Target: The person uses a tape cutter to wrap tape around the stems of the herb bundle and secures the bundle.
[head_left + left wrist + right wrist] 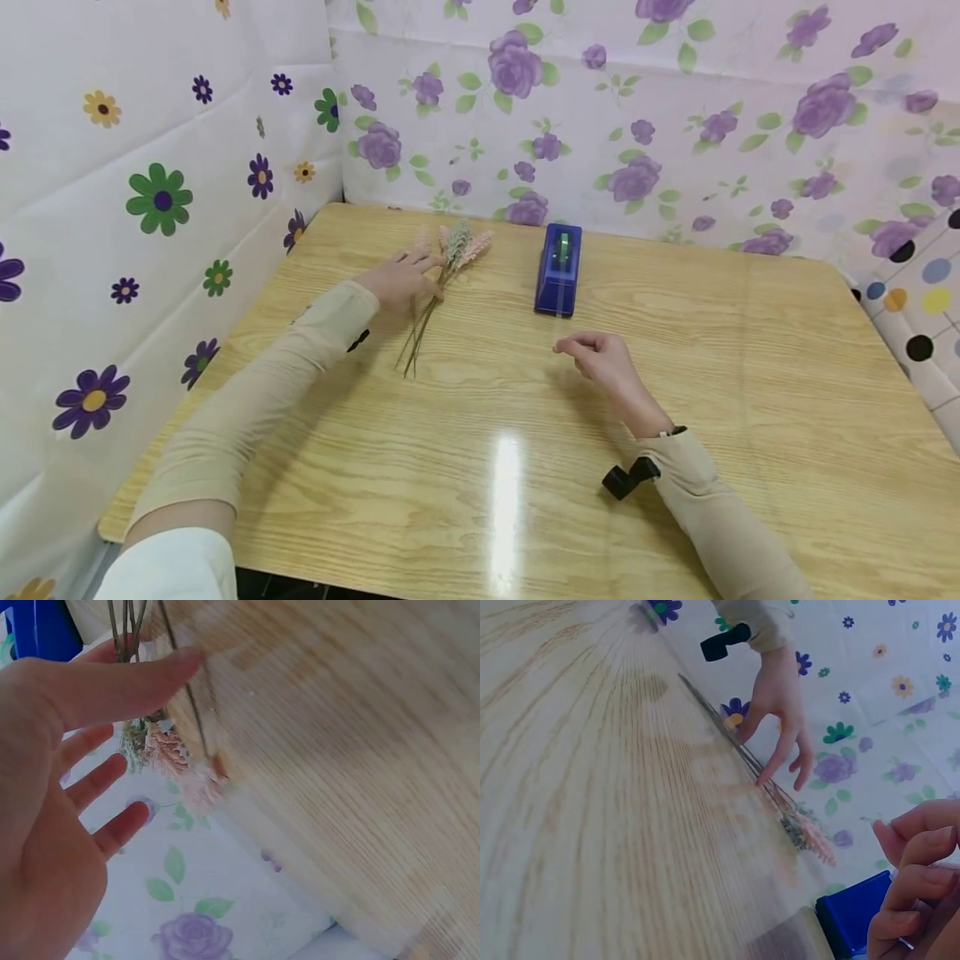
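Flowers (463, 246), dried, pink and grey-green: one loose bunch, lying on the desk (450, 467) at the left fingers (124, 827), heads just beyond the fingertips, stems (420, 337) running back past the thumb. Left hand (401, 282): fingers spread, thumb and index touching the stems.

Tape (558, 327), clear: one strip, its end at the right fingertips. Right hand (603, 358): thumb and index pinching the strip, other fingers curled.

Dispenser (557, 279), blue: one, upright on the desk, beyond the right fingers, joined to them by the strip.

Cloth (465, 133), white, purple roses: behind the desk, beyond both hands.
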`<state>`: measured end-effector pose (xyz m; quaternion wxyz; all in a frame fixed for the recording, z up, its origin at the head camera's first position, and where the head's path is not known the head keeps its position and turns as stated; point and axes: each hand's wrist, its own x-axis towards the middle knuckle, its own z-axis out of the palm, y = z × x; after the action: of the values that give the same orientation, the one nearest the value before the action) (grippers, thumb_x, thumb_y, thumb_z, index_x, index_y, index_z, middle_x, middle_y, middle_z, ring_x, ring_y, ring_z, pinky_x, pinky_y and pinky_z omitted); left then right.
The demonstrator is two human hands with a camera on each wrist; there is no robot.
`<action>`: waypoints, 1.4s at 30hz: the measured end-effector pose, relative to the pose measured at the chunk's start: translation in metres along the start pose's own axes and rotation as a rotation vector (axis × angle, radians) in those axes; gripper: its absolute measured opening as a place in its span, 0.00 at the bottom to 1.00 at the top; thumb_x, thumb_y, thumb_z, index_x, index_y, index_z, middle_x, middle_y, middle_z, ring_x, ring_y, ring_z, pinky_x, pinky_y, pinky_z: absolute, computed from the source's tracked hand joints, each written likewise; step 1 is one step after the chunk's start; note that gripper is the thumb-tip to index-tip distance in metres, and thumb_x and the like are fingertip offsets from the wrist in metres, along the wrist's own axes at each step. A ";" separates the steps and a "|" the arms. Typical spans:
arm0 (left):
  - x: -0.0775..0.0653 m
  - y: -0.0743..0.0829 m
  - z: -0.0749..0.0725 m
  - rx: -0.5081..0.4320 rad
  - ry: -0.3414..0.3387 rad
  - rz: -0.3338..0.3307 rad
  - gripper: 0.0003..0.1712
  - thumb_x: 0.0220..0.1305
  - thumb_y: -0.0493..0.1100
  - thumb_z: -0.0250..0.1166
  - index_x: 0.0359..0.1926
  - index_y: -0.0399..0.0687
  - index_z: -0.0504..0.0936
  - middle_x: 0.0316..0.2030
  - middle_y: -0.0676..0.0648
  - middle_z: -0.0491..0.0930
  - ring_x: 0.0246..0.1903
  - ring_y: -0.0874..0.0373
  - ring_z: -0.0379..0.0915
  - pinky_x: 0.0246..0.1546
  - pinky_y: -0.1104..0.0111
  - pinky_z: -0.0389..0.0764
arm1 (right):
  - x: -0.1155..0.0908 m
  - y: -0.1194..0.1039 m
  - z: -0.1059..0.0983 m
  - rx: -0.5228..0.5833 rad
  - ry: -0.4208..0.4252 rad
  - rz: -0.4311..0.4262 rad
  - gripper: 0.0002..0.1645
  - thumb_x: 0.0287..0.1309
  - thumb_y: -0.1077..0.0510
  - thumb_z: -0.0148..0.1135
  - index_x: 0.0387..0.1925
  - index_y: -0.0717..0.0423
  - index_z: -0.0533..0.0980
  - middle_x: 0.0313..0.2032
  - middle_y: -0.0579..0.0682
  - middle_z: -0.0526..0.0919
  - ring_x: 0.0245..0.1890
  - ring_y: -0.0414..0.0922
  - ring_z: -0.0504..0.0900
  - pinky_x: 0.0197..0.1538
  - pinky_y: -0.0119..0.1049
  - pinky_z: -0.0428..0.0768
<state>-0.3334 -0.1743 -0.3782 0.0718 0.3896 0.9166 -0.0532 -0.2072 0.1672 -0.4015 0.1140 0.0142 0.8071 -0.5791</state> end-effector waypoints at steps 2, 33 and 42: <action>0.001 -0.002 0.001 -0.004 0.026 0.017 0.26 0.55 0.31 0.69 0.55 0.57 0.82 0.73 0.37 0.55 0.72 0.34 0.47 0.67 0.38 0.55 | 0.000 0.000 -0.001 -0.001 -0.007 -0.008 0.19 0.65 0.52 0.58 0.48 0.63 0.81 0.10 0.38 0.57 0.14 0.37 0.53 0.28 0.32 0.58; 0.032 0.045 -0.006 -0.091 0.269 0.424 0.03 0.63 0.34 0.63 0.35 0.42 0.76 0.32 0.45 0.86 0.30 0.53 0.83 0.34 0.64 0.82 | -0.010 -0.018 -0.037 0.086 0.022 -0.092 0.15 0.69 0.48 0.55 0.42 0.53 0.81 0.11 0.39 0.56 0.16 0.40 0.52 0.30 0.34 0.60; 0.038 0.068 -0.012 -0.076 0.222 0.359 0.11 0.64 0.35 0.63 0.48 0.45 0.81 0.42 0.46 0.87 0.35 0.53 0.85 0.37 0.65 0.83 | -0.006 -0.019 -0.042 0.110 0.046 -0.131 0.12 0.69 0.50 0.55 0.40 0.50 0.81 0.11 0.39 0.58 0.15 0.41 0.52 0.28 0.38 0.58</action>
<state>-0.3113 -0.0982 -0.3761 -0.0068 0.5472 0.8361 0.0383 -0.2109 0.2006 -0.3697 0.0562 -0.0191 0.7756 -0.6284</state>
